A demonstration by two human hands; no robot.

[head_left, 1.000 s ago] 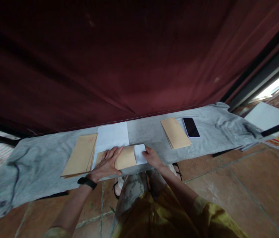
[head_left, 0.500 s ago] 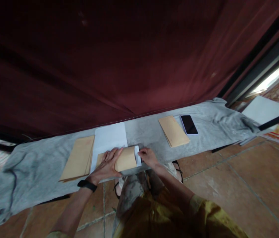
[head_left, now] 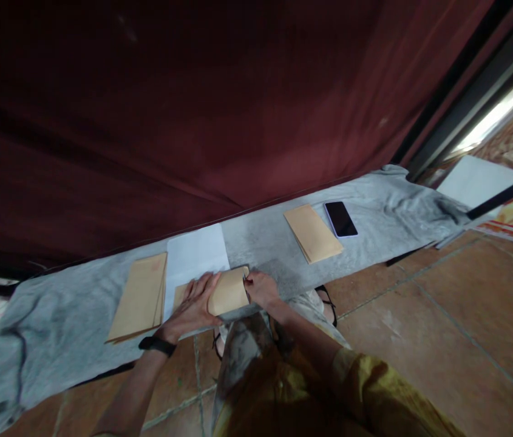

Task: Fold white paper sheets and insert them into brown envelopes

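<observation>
A tan paper envelope (head_left: 229, 294) lies crosswise at the near edge of the cloth-covered surface, its open end facing right. My left hand (head_left: 196, 303) is laid over its left part, fingers across the top and thumb by the near edge, gripping it. At the open end, my right hand (head_left: 261, 289) is closed, with its fingertips at the mouth of the envelope. The white folded paper there is almost wholly hidden inside the envelope and behind those fingers. Under the envelope's left part and beyond it lies a white sheet (head_left: 198, 249).
Left of the sheet is a stack of tan envelopes (head_left: 140, 297). Another envelope stack (head_left: 313, 233) lies to the right, beside a phone (head_left: 340, 219). Grey cloth (head_left: 71, 315) covers the narrow surface. A dark red curtain (head_left: 220, 121) hangs behind it.
My right hand has moved left to the envelope's mouth, and the white paper that stuck out has slid inside. My left hand stays on the envelope. The view has shifted slightly.
</observation>
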